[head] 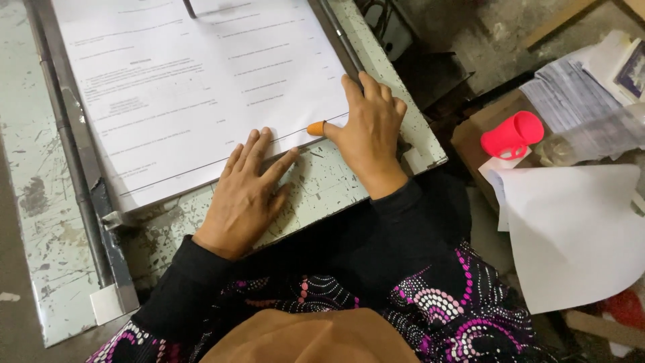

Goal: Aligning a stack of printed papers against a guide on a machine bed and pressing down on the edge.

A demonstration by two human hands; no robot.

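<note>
Light falls from above and is brightest on the paper (pixel 168 81), which nearly washes out, its print too faint and soft to read. The tabletop (pixel 40 202) is evenly lit. Each hand casts only a soft, short shadow. The floor at upper right sits dim, and the frame edges are slightly blurred.

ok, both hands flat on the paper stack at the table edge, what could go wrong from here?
1. The left hand presses only the near edge of the printed sheets; the far part is free and could skew.
2. The right hand rests near the metal rail, so fingers might get pinched.
3. The orange thumb cap may drag the top sheet.
</note>
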